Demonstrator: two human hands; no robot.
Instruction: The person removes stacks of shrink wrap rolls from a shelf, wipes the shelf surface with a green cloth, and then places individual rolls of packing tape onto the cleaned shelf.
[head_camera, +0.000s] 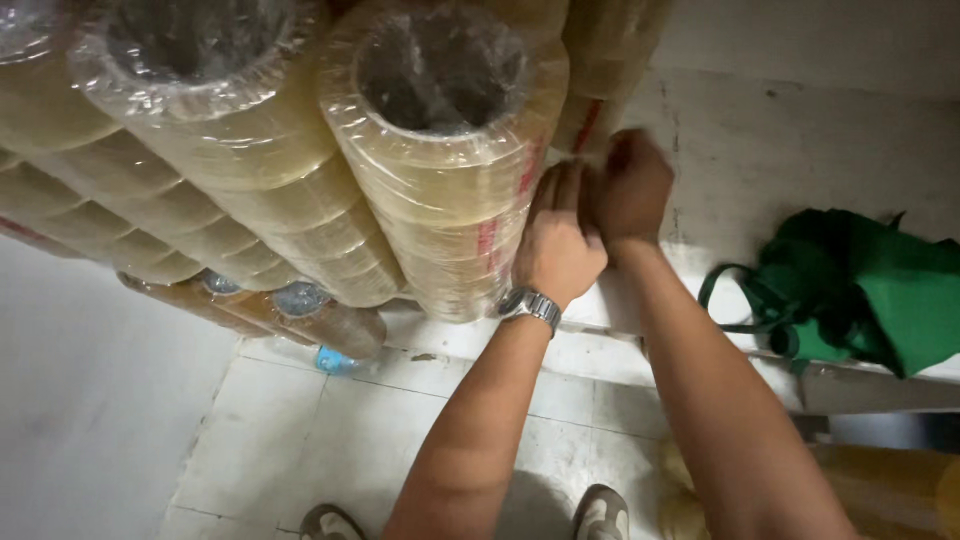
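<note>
Tall shrink-wrapped stacks of clear tape rolls lean across the upper left of the head view. My left hand, with a metal watch on the wrist, presses against the right side of the nearest stack, fingers curled on its wrapping. Just to the right, my right hand is closed against the same stack's edge, blurred, touching the left hand. What the fingers pinch is hidden between the hands.
A green cloth bag lies on a white ledge at right. More wrapped rolls lie low on the tiled floor. My shoes show at the bottom. Yellowish rolls sit lower right.
</note>
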